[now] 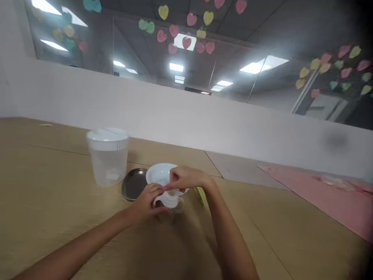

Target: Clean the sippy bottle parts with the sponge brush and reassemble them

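A small clear container with a white rim [170,200] is between my two hands. My left hand [148,202] grips its left side, thumb below and fingers above. Over its top, my right hand [184,179] is bent down with its fingers curled at the opening; whether they hold anything is too small to tell. Just behind my hands lies a white plate [159,172], partly covered by the right one. A dark metal tray [134,184] sits to the plate's left. Something green [199,196] shows beside my right wrist.
A clear bucket with a white lid [108,155] stands at the left behind the tray. Pink cloth [320,194] covers the table's right side. A white wall [186,112] with windows above runs behind the brown tabletop [58,186].
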`<act>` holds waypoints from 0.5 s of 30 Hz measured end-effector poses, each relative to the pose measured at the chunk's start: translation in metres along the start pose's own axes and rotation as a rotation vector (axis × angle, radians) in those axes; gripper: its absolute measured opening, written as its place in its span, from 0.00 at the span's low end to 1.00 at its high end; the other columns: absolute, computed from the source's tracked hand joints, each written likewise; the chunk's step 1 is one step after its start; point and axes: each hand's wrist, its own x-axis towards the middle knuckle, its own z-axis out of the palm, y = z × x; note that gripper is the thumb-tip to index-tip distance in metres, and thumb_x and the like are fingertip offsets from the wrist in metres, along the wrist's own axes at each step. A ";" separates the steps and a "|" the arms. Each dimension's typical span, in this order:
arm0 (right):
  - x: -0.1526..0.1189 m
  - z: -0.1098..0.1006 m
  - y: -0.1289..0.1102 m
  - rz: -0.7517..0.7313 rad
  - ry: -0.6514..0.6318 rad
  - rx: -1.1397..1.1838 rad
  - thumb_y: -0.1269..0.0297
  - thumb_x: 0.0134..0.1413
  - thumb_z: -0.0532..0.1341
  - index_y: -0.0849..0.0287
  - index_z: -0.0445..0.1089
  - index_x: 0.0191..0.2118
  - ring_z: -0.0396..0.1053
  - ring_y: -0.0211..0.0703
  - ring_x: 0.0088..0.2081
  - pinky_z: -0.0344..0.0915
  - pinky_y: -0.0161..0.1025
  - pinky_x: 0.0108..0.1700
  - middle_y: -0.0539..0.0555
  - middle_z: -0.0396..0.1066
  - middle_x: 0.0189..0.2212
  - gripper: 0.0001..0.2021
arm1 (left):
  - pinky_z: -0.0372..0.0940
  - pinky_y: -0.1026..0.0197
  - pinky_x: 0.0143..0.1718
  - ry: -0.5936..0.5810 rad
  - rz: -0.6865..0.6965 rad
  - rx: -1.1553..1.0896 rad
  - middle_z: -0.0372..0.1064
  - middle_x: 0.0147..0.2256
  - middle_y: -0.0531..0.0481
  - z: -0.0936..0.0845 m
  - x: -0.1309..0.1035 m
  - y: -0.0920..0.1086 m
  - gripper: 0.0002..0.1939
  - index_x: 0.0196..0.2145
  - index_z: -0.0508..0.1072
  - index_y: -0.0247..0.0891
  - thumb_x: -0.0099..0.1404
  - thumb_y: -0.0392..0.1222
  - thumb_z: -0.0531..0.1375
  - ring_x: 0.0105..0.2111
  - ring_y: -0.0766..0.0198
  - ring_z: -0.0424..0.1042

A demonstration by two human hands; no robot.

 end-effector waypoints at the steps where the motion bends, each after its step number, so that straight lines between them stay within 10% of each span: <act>1: -0.001 0.001 -0.002 0.016 -0.001 -0.008 0.45 0.44 0.62 0.57 0.56 0.22 0.64 0.35 0.19 0.57 0.31 0.20 0.45 0.62 0.17 0.21 | 0.56 0.52 0.52 0.014 -0.002 -0.007 0.67 0.46 0.42 0.001 0.000 0.000 0.24 0.47 0.69 0.36 0.61 0.57 0.58 0.49 0.54 0.63; 9: -0.005 0.000 -0.008 -0.177 0.112 -0.223 0.68 0.46 0.64 0.61 0.69 0.29 0.61 0.31 0.24 0.52 0.29 0.24 0.46 0.65 0.23 0.04 | 0.55 0.51 0.52 -0.007 0.016 -0.010 0.68 0.48 0.44 0.001 0.002 -0.003 0.24 0.49 0.68 0.40 0.61 0.57 0.58 0.49 0.54 0.63; 15: -0.007 -0.005 0.002 -0.287 0.114 -0.193 0.76 0.49 0.60 0.61 0.75 0.35 0.65 0.35 0.30 0.57 0.30 0.29 0.50 0.70 0.28 0.08 | 0.56 0.52 0.51 -0.009 0.030 0.014 0.68 0.48 0.44 0.002 0.003 -0.003 0.23 0.50 0.68 0.40 0.61 0.56 0.58 0.48 0.54 0.64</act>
